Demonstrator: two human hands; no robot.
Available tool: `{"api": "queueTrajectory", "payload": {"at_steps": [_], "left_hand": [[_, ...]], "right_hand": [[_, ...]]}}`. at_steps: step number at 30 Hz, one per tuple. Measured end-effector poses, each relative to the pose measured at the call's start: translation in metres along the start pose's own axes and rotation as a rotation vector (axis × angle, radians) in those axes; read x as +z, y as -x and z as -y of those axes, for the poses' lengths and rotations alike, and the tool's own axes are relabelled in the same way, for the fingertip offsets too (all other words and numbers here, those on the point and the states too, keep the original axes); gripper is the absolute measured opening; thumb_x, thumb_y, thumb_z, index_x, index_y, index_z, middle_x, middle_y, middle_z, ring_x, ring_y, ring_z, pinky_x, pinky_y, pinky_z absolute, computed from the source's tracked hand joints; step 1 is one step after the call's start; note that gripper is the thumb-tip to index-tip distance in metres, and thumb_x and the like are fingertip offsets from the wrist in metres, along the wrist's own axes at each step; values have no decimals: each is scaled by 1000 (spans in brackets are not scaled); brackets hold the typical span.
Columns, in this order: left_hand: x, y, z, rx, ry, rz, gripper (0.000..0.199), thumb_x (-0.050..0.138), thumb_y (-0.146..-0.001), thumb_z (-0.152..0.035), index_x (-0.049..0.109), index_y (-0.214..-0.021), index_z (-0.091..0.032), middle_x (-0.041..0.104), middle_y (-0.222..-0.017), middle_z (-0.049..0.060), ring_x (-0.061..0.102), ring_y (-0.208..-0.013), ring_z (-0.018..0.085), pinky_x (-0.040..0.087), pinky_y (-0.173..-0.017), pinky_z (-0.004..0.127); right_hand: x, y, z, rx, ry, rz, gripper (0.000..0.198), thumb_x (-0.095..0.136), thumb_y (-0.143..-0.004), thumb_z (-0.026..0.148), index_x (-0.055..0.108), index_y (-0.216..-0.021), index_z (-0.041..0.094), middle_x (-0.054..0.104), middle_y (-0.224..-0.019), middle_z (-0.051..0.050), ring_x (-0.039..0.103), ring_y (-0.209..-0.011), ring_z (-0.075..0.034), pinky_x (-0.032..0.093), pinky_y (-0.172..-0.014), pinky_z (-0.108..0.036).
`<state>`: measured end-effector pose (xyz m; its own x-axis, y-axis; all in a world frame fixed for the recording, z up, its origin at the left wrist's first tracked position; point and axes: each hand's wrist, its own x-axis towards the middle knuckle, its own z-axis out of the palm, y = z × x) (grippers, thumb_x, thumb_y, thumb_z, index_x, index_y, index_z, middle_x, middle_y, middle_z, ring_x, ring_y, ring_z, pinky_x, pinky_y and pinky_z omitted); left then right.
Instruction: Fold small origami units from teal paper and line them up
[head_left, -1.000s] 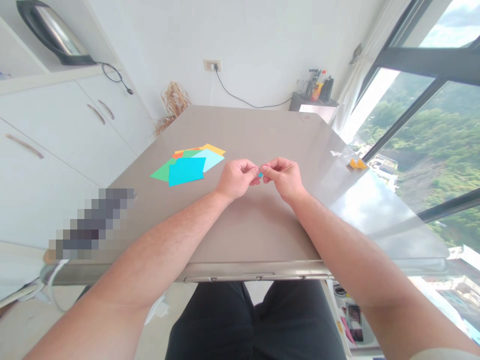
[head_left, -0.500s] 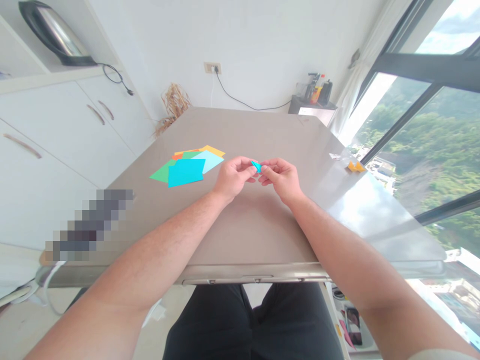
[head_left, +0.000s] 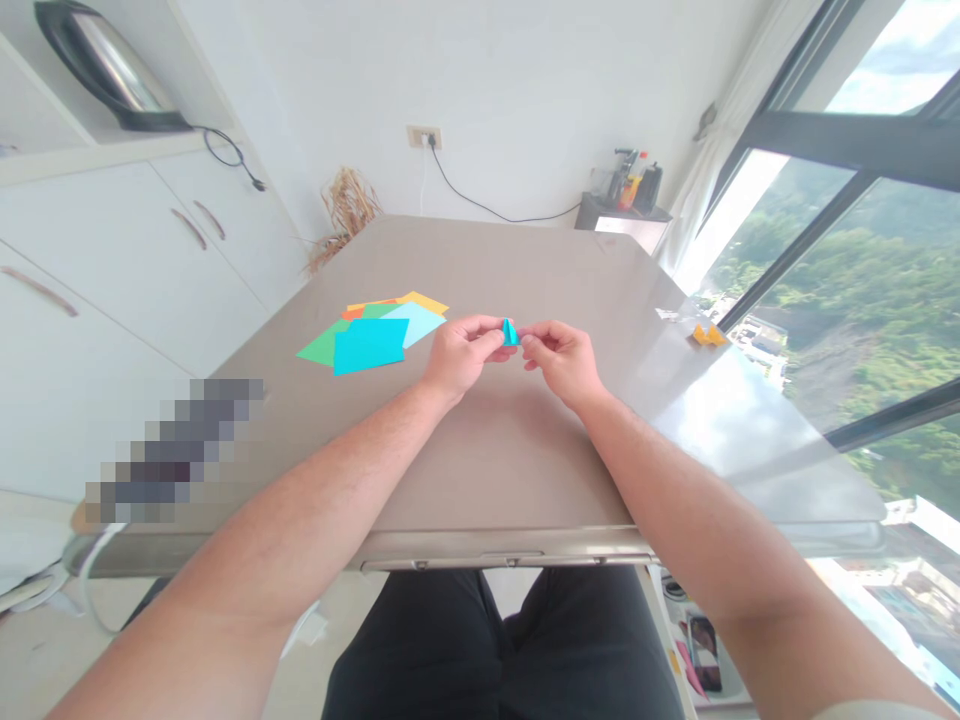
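A small piece of folded blue paper [head_left: 510, 332], now roughly triangular, is held just above the table between my two hands. My left hand [head_left: 463, 355] pinches its left side between thumb and fingers. My right hand [head_left: 559, 358] is closed in a pinch at its lower right corner. The fingertips hide part of the folds. Left of my hands lies a spread of coloured paper sheets, with a bright blue sheet [head_left: 370, 346] on top, a pale blue sheet [head_left: 420, 322] beside it and a green sheet [head_left: 321, 346] at the left.
Two small folded orange-yellow paper pieces [head_left: 707, 335] sit at the table's right side by the window. A pixelated dark object [head_left: 176, 455] lies at the left edge. Below the grey-brown table [head_left: 510, 470], an open drawer [head_left: 709, 660] holds a phone.
The folded paper has turned and shows a more upright triangular face. My right fingers have shifted slightly away to its lower right corner; my left hand keeps its pinch.
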<state>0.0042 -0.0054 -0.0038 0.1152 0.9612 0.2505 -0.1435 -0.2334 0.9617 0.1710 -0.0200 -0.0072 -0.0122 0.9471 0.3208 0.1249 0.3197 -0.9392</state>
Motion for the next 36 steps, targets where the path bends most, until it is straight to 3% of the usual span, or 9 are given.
{"api": "queueTrajectory", "payload": {"at_steps": [3, 10, 15, 20, 26, 31, 36], "left_hand": [[0, 0, 0, 7, -16, -5, 25, 77, -73, -31, 77, -92, -15, 77, -88, 6, 73, -81, 20, 63, -78, 37], [0, 1, 0, 13, -28, 16, 25, 81, -74, -34, 74, -89, -15, 76, -82, 5, 72, -70, 18, 63, -72, 37], [0, -1, 5, 46, -99, 7, 22, 81, -73, -33, 75, -85, -16, 75, -79, 4, 70, -69, 16, 61, -70, 34], [-4, -1, 6, 88, -171, 88, 22, 77, -76, -30, 78, -94, -17, 78, -91, 6, 73, -84, 21, 61, -79, 37], [-9, -1, 4, 125, -252, 193, 33, 83, -71, -30, 75, -100, -16, 79, -95, 8, 75, -92, 25, 59, -87, 40], [-10, -2, 4, 105, -194, 196, 31, 86, -69, -32, 74, -94, -16, 79, -94, 7, 75, -91, 24, 59, -87, 40], [-4, 0, 6, 84, -168, 131, 28, 86, -68, -28, 76, -92, -17, 80, -90, 6, 75, -88, 23, 60, -85, 38]], "right_hand": [[0, 0, 1, 17, 52, -19, 20, 76, -73, 37, 69, -81, 20, 68, -73, 0, 60, -62, -13, 53, -59, -28], [2, 2, 5, 52, 60, -30, 18, 75, -72, 32, 65, -82, 20, 69, -73, 0, 59, -56, -11, 49, -55, -27], [3, 3, 5, 15, 15, 50, 16, 73, -75, 33, 64, -76, 20, 65, -61, 1, 59, -57, -13, 48, -57, -28], [3, 3, 5, 48, 9, 24, 20, 75, -74, 34, 61, -73, 20, 65, -61, 1, 59, -56, -13, 47, -57, -28], [0, 1, 3, 66, -3, 21, 21, 77, -72, 34, 63, -77, 20, 65, -62, 2, 60, -58, -13, 49, -58, -28], [1, 1, 2, 51, -37, 35, 22, 77, -71, 34, 62, -81, 21, 65, -65, 2, 62, -59, -13, 51, -59, -29], [5, 3, -1, -54, 80, -10, 15, 67, -75, 25, 65, -90, 23, 66, -72, 3, 61, -63, -13, 48, -59, -27]]}}
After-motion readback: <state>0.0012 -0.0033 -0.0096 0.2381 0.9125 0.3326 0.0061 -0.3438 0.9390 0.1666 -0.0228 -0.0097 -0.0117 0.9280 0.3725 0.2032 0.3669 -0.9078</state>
